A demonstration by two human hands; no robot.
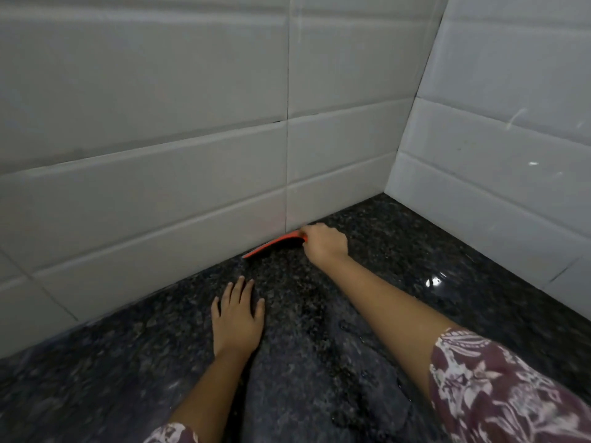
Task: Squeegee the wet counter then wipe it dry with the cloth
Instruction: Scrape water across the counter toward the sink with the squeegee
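The right hand (324, 243) is clamped on the red squeegee (273, 245), whose blade runs left from the fist along the foot of the tiled wall (160, 174). Nearer the body, the left hand (236, 318) lies flat, fingers spread, on the wet counter (319, 362).

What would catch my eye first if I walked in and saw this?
Probably the orange squeegee, the one bright thing here, pressed down where the dark speckled counter meets the white tiled wall, gripped by the right hand. Nearer, the left hand lies flat on the stone. Water gleams on the counter toward the right corner.
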